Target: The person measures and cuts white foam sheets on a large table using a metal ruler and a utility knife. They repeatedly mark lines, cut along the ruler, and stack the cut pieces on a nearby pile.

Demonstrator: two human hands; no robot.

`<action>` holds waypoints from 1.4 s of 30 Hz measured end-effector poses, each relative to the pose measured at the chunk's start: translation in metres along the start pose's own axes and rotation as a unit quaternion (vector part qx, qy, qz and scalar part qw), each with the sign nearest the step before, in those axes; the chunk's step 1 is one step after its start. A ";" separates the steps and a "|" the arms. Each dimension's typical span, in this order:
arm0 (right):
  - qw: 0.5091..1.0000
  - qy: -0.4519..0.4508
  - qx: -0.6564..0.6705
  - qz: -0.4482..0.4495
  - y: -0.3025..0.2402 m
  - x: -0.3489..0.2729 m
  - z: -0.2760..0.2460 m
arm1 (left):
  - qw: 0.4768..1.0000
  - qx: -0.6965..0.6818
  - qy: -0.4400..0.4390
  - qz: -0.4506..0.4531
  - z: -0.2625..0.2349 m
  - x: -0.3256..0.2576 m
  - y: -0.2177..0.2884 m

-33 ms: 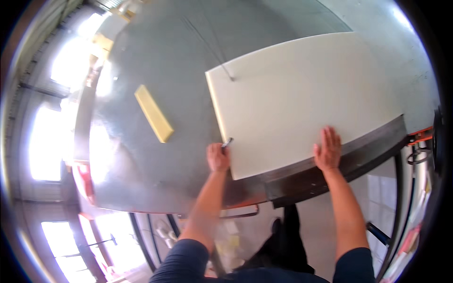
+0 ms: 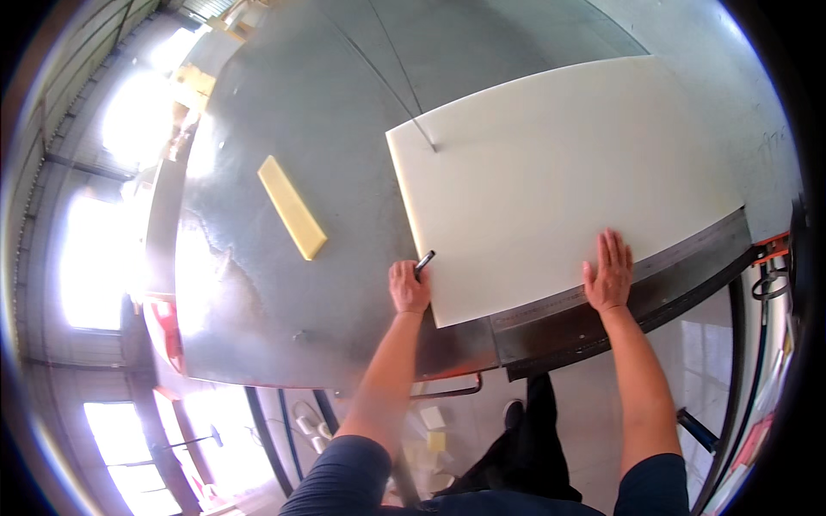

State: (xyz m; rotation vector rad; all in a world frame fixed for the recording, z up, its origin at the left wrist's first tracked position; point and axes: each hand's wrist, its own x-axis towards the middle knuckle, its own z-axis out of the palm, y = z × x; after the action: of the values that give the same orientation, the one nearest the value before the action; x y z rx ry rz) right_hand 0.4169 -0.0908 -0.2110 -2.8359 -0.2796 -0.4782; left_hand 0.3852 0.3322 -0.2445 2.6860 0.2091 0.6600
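A worker steadies a large white sheet [image 2: 564, 176] on a steel table [image 2: 344, 103]. The right hand [image 2: 608, 275] lies flat, fingers spread wide, on the sheet's near edge, apparently to stop it sliding. The left hand [image 2: 408, 286], at the sheet's left edge, is closed round a dark pen [image 2: 425, 261], tip by the edge. A yellow strip [image 2: 292, 206] lies apart, w/ bare steel between.

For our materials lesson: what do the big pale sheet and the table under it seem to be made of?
Pale sheet: probably plastic board; smooth, matte, uniform cream, no grain. Table: likely steel; grey, scuffed, glaring with window light. Right hand lies flat on the sheet.
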 end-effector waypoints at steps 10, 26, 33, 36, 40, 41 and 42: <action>1.000 0.029 0.001 0.011 0.029 0.016 0.018 | 0.998 0.033 0.022 0.040 0.036 0.024 -0.006; 0.992 0.124 0.018 0.004 0.031 0.006 0.029 | 0.992 -0.012 0.085 -0.091 -0.030 -0.267 0.096; 0.996 0.083 -0.007 0.018 0.031 0.007 0.027 | 0.993 -0.026 0.005 -0.113 -0.013 -0.273 0.080; 0.996 0.089 -0.018 0.022 0.032 0.007 0.033 | 0.977 -0.082 -0.089 -0.174 -0.027 -0.264 0.075; 0.997 0.073 -0.022 0.020 0.028 0.003 0.032 | 0.988 -0.045 -0.068 -0.134 -0.032 -0.263 0.069; 0.996 0.090 -0.010 0.013 0.029 0.002 0.032 | 0.989 -0.036 -0.064 -0.126 -0.033 -0.263 0.072; 0.994 0.108 0.003 0.006 0.028 0.001 0.031 | 0.991 -0.027 -0.060 -0.118 -0.036 -0.264 0.075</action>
State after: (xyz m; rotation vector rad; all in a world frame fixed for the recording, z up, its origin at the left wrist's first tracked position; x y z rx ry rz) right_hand 0.4334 -0.1084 -0.2454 -2.7481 -0.2220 -0.7722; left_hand 0.1406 0.2148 -0.2969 2.5841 0.4625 0.4244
